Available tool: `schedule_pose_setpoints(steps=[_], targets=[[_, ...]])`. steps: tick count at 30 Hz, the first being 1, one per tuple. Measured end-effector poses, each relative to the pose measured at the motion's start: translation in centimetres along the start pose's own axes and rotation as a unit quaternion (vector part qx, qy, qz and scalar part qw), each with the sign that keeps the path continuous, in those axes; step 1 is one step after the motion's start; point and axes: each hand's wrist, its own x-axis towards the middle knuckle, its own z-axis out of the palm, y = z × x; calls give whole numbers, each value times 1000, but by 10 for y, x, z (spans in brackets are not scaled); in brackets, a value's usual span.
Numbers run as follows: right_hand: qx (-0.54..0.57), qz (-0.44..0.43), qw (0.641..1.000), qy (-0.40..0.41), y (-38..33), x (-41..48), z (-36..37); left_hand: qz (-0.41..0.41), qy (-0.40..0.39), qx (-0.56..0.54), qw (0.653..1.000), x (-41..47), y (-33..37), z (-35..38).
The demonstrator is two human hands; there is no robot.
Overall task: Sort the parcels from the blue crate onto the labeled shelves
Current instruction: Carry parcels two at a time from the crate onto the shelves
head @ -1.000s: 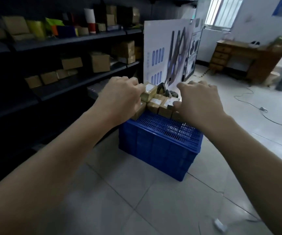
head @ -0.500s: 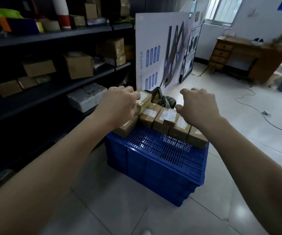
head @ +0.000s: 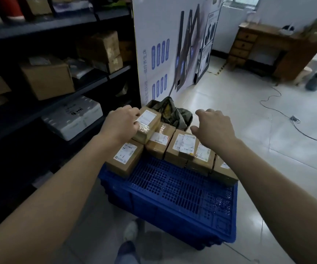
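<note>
Lifting the top parcel (head: 148, 123) looks the risky part. The left hand (head: 121, 124) grips it by its near end only, and it lies tilted across others, so a loose hold could tip it. It could also drag the parcel below the wrist (head: 125, 159), which sits at the very edge of the blue crate (head: 182, 197). Between the hands, the row of parcels (head: 184, 147) stands packed side by side; a bump might shove one off. The right hand (head: 212, 126) hovers just above that row, fingers loosely bent, holding nothing.

Left of the left hand, the shelves (head: 58, 103) are too dark to read any labels. The left fingertips are hidden beneath the hand, and the right forearm covers part of the rightmost parcel.
</note>
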Motion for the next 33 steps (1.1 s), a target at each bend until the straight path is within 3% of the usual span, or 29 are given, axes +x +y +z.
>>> schedule_pose_setpoints(steps=[9,16,20,24,28,33], targets=[[-4,91,994,-64,-7,126,83,-70,-157,-61,983,155,-84,79],[1,146,982,-121,-1,177,158,-132,-283,-66,948,227,-135,154],[7,180,972,-148,16,192,205,-150,-322,-59,933,253,-161,200],[38,223,959,-173,37,197,250,-198,-323,-133,916,272,-184,239],[92,307,924,-207,62,192,286,-250,-319,-219,888,283,-201,275],[228,408,848,-250,82,176,323,-296,-376,-330,813,289,-211,300]])
